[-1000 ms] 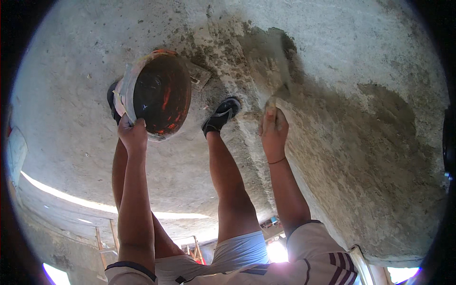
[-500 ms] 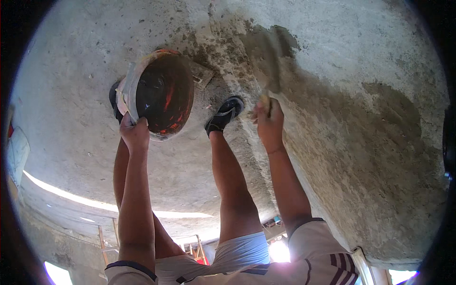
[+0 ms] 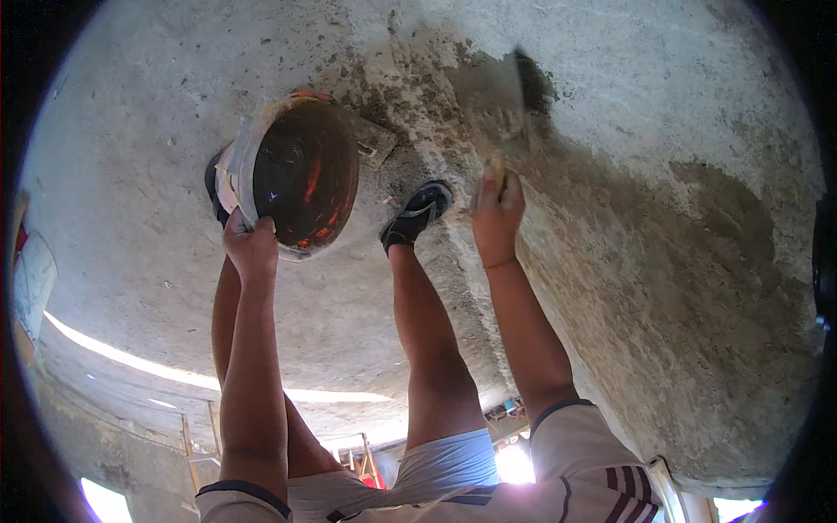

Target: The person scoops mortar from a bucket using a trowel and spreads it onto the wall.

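near the edge of the floor [image 3: 336,327] that runs along the foot of the wall [image 3: 671,279], the person's right hand [image 3: 499,222] is curled around the yellowish handle of a tool [image 3: 495,167]. its blade is blurred and lies over a dark, damp-looking patch [image 3: 558,157] on the wall; i cannot tell whether it is touching the surface. well to the left, over the floor, is a round bucket [image 3: 245,166], tilted so that its wide mouth faces right, with orange streaks on the dark inside and a pale, smeared outside. the left hand [image 3: 251,246] has the near part of its rim pinched between thumb and fingers. whether the bucket also rests on the floor or on the leg behind it, i cannot tell. just right of the bucket lies a flat, greyish piece [image 3: 377,144], partly hidden by it. a foot in a dark sandal [image 3: 418,211] stands between the bucket and the floor's wall edge, near the right hand. toward the floor's far left edge a bright strip of light [image 3: 131,362] curves across.
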A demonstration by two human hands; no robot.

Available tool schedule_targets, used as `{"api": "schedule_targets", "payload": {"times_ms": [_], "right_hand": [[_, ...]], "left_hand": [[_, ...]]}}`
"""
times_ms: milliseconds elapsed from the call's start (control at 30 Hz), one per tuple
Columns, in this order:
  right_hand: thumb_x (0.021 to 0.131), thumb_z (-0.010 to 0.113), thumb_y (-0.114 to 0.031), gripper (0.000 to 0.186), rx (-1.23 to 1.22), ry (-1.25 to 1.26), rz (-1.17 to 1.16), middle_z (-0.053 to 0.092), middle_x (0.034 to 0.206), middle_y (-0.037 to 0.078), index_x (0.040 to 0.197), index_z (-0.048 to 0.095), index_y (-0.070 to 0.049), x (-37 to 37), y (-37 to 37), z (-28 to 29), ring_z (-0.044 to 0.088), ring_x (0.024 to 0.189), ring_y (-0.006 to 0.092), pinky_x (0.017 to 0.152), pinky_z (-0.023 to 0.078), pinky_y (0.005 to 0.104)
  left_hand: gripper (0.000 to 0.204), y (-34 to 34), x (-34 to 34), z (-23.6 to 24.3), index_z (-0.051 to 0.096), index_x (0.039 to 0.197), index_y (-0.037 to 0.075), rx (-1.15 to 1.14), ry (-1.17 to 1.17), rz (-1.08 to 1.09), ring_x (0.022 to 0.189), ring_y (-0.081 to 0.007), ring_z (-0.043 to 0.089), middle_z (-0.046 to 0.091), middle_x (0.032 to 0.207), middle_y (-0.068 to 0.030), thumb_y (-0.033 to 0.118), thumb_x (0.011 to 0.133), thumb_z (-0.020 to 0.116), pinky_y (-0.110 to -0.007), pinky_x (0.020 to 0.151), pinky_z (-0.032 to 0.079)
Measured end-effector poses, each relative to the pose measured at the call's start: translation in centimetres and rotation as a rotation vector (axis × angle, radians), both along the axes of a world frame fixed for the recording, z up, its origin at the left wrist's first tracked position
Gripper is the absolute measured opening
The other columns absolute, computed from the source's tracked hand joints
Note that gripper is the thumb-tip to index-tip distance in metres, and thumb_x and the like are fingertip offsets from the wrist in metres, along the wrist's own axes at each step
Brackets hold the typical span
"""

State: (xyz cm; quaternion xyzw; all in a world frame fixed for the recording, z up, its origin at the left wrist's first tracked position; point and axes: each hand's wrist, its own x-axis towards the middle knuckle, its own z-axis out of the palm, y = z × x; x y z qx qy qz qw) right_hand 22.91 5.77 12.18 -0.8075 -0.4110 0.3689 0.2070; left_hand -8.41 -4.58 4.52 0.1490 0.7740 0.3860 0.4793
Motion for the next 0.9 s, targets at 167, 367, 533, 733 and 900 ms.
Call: {"api": "schedule_targets", "payload": {"times_ms": [167,367,533,733,900], "right_hand": [[0.093,0.056,-0.024,0.026,0.11,-0.028,0.132,0.055,0.073,0.008,0.098,0.056,0.001,0.3,0.2,2.2,0.051,0.064,0.0143,0.057,0.042,0.0306],[0.095,0.053,-0.026,0.026,-0.155,-0.063,0.138,0.053,0.069,0.007,0.094,0.057,0.0,0.8,1.4,-0.5,0.05,0.062,0.0134,0.054,0.041,0.0323],[0.097,0.05,-0.029,0.025,-0.13,0.162,-0.025,0.051,0.067,0.001,0.09,0.052,-0.005,-0.6,1.3,1.1,0.045,0.051,0.0093,0.045,0.039,0.0254],[0.096,0.051,-0.032,0.03,0.158,0.165,0.04,0.05,0.065,0.001,0.091,0.056,-0.003,-1.7,1.1,3.2,0.047,0.051,0.0098,0.045,0.04,0.0298],[0.096,0.051,-0.031,0.032,-0.281,0.141,-0.012,0.05,0.059,0.004,0.087,0.055,-0.001,-1.4,2.8,-0.5,0.05,0.052,0.0133,0.047,0.041,0.0319]], "left_hand": [[0.025,0.8,0.2,0.8,0.062,0.092,-0.003,-0.031,0.015,-0.019,0.078,-0.0141,0.06,0.065,0.085,-0.0059,0.001,0.07,0.052,-0.027,0.075,0.046],[0.023,0.6,0.4,-0.4,0.063,0.09,-0.002,-0.013,0.025,-0.041,0.077,-0.0135,0.059,0.064,0.082,-0.0047,0.001,0.069,0.053,-0.027,0.074,0.046],[0.023,-0.3,-0.3,-1.5,0.063,0.089,-0.003,0.011,-0.044,0.045,0.075,-0.0137,0.058,0.063,0.081,-0.0047,0.001,0.068,0.051,-0.027,0.073,0.046],[0.019,1.3,0.5,-0.1,0.062,0.084,-0.002,0.03,0.042,0.039,0.073,-0.0135,0.056,0.062,0.079,-0.0036,0.002,0.068,0.052,-0.027,0.07,0.045],[0.019,-0.1,-0.1,-1.7,0.062,0.084,-0.002,-0.014,0.042,-0.023,0.072,-0.0141,0.056,0.062,0.078,-0.0048,0.003,0.068,0.053,-0.028,0.071,0.045]]}}
